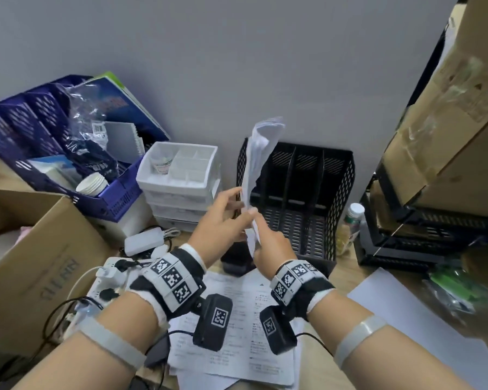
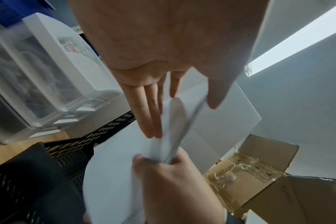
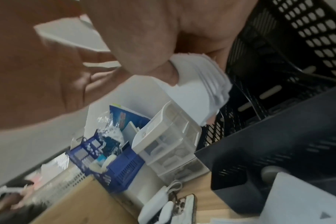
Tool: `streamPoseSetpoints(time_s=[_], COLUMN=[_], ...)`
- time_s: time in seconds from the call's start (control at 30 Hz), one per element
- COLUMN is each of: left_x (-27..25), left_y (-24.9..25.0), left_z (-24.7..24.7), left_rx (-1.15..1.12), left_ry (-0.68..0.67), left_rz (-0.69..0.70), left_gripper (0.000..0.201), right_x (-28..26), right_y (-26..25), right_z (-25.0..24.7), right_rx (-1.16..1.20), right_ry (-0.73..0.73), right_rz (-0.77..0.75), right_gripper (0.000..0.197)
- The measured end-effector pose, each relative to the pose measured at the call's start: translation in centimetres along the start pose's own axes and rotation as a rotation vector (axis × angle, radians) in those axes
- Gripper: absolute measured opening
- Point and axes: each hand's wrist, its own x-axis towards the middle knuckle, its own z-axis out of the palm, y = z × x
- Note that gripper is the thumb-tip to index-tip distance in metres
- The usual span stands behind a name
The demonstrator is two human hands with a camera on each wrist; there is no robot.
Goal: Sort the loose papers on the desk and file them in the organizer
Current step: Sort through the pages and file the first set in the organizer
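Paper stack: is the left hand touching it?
Touching. Left wrist view: the left hand pinches the paper stack, fingers flat on one side, thumb on the other.

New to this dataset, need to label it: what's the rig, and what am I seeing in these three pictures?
No robot: a person's hands, filmed by a head camera and wrist cameras. The wide picture looks down from the head; the others look along each wrist. The left hand and right hand pinch a sheaf of papers upright above the desk. Behind it stands a black file rack; left of that, a white drawer unit and a blue file rack. Printed sheets lie under the wrists.
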Motion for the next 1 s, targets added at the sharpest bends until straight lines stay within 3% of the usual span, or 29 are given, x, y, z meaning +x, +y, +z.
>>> streamPoseSetpoints(time_s=[0.1, 0.2, 0.33, 0.5, 0.6, 0.73, 0.83, 0.93, 1.0], left_x=[0.6, 2.3, 4.7, 7.5, 9.2, 10.8, 11.9, 12.5, 12.9], left_y=[-1.9, -5.0, -9.2, -9.9, -9.8, -10.2, -10.9, -11.0, -10.8], left_z=[-1.6, -3.4, -4.9, -4.0, -2.8, -2.3, -2.8, -3.6, -4.1], left_rx=[0.046, 0.129, 0.21, -0.037, -0.155, -0.245, -0.242, -0.209, -0.204], left_ry=[-0.059, -0.029, -0.093, -0.217, -0.3, -0.309, -0.293, -0.304, -0.34], left_rz=[0.016, -0.099, -0.251, -0.348, -0.429, -0.45, -0.419, -0.398, -0.351], left_gripper=[0.059, 0.026, 0.03, 0.061, 0.062, 0.062, 0.052, 0.05, 0.068], right_x=[2.0, 4.0, 5.3, 5.0, 6.2, 8.4, 10.7, 13.3, 14.6], right_y=[0.2, -0.1, -1.4, -2.3, -2.2, -2.5, -2.3, -1.4, -1.1], right_z=[0.1, -0.1, -0.7, 0.1, 1.3, 2.7, 3.7, 5.4, 6.1], right_rx=[0.154, 0.208, 0.094, 0.026, -0.008, -0.011, 0.094, 0.0, -0.139], right_ry=[0.062, 0.071, 0.099, 0.082, 0.071, 0.104, 0.172, 0.036, -0.104], right_rz=[0.127, 0.266, 0.284, 0.308, 0.304, 0.277, 0.329, 0.376, 0.383], right_gripper=[0.047, 0.039, 0.047, 0.058, 0.057, 0.067, 0.056, 0.038, 0.036])
